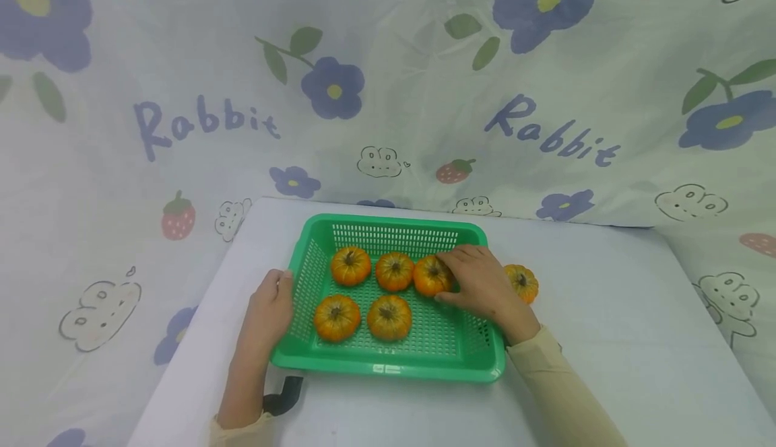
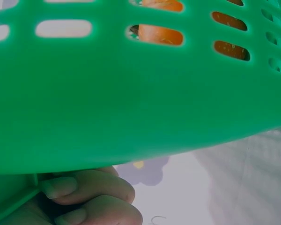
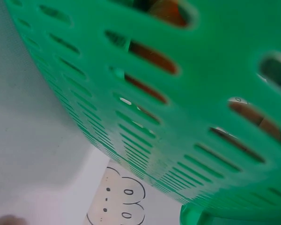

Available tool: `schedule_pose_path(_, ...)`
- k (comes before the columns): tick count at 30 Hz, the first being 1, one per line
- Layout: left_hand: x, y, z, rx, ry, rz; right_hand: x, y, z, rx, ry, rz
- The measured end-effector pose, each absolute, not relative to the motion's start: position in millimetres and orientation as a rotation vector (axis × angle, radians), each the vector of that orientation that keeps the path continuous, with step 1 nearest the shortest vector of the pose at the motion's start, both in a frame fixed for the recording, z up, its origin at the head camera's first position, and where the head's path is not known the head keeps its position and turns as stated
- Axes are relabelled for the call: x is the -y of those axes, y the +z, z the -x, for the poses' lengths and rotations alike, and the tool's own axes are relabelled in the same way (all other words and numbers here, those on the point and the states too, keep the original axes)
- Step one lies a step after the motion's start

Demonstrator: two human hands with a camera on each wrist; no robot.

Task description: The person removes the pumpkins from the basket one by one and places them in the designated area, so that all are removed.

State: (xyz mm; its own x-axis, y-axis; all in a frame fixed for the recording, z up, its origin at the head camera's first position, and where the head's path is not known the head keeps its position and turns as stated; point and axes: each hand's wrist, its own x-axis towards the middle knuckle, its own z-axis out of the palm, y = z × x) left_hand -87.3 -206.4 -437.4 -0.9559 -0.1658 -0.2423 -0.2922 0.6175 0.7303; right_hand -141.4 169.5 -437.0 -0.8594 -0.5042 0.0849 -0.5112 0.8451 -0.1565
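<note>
A green plastic basket (image 1: 388, 369) with slotted walls holds several small orange pumpkins, among them one at the back left (image 1: 350, 266) and one at the front left (image 1: 337, 318). My left hand (image 1: 275, 305) grips the basket's left rim; in the left wrist view its fingers (image 2: 100, 187) curl up under that rim. Reaching in over the right wall, my right hand (image 1: 479, 282) holds a pumpkin (image 1: 432, 276) at the right end of the back row, thumb in front and fingers behind. The right wrist view shows mostly the slotted basket wall (image 3: 159, 140).
Outside the basket, one more pumpkin (image 1: 522, 283) sits on the white table (image 1: 612, 312), just past my right hand and partly hidden by it. A dark curved object (image 1: 285, 396) shows by my left wrist. A curtain (image 1: 400, 83) printed with flowers and rabbits hangs behind the table.
</note>
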Motion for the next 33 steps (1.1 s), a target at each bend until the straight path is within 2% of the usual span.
schedule_pose_path(33, 207.1, -437.8, 90.2, -2.700, 1.232, 0.379, -170.5, -440.7, 144.2, 2.979, 0.348, -0.778)
